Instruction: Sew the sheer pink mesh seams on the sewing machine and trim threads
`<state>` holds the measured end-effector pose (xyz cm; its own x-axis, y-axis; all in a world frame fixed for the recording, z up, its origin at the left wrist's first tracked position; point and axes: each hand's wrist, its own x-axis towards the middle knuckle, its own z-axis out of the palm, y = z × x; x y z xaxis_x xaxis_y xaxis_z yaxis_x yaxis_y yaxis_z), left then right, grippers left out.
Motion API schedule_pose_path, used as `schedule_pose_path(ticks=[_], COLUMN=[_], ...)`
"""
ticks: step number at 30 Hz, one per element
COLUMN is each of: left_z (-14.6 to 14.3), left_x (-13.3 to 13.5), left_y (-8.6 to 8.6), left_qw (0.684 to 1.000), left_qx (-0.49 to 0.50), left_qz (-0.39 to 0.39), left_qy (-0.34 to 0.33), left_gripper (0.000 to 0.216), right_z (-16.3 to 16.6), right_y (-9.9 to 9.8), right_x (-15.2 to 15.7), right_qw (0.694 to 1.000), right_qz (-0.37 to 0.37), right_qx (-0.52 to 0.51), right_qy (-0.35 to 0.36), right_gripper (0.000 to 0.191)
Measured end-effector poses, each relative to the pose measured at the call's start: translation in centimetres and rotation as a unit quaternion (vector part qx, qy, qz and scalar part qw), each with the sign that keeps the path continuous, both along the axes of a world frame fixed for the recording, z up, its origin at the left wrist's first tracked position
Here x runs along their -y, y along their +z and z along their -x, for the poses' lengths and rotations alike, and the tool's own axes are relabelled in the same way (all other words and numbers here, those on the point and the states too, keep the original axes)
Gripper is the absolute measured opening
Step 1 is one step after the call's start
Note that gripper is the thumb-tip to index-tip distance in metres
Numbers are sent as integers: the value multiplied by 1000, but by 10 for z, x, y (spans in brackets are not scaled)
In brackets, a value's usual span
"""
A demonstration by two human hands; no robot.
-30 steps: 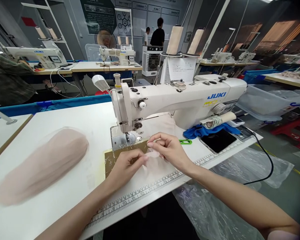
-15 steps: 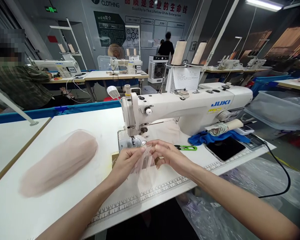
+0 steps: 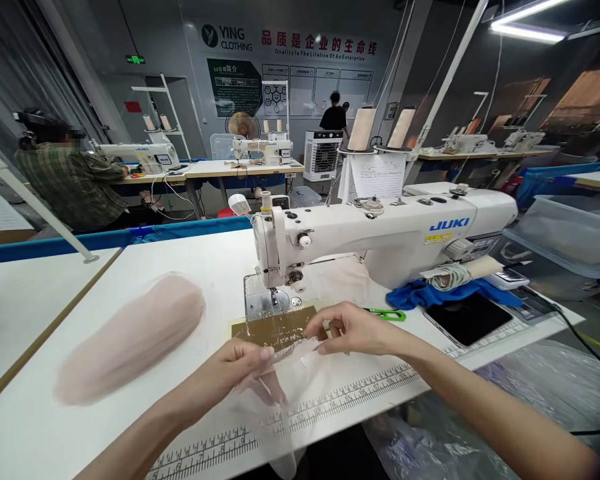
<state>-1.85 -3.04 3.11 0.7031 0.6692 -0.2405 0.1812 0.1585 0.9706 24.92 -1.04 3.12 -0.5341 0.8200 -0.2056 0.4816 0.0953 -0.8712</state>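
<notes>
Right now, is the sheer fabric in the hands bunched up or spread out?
Spread: sheer fabric stretches between left hand and right hand.

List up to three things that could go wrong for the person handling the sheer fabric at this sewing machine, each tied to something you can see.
1. The sheer fabric piece, pinched between left hand and right hand, hangs over the table edge and might slip or snag.
2. The hands are close to the needle area; fingers might stray under it.
3. The green snips beside the right hand could catch the fabric.

Grey wall (image 3: pixel 105 40) with posters; ceiling strip light (image 3: pixel 525 12); sewing tables (image 3: pixel 240 170)
</notes>
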Motion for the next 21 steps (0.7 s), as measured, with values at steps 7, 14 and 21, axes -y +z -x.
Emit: schedule_pose_path(ticks=[7,14,21], left_z=[15,29,-10], left_x=[4,-8,-29], left_y=[-4,-6,-23], left_qw=[1000,999,993], left_qx=[16,-18,-84], left_qz=[-7,47,-23], left_qy=[-11,-18,73], left_gripper=[52,44,41], right_z=[35,41,46], right_y=[-5,-11,-22], right_x=[-5,-13,-37], right_qw=[974,936,961], right_qz=[155,275,249], right_qx=[-123,-142,-98], right_qy=[111,166,73], right_gripper=[35,20,28])
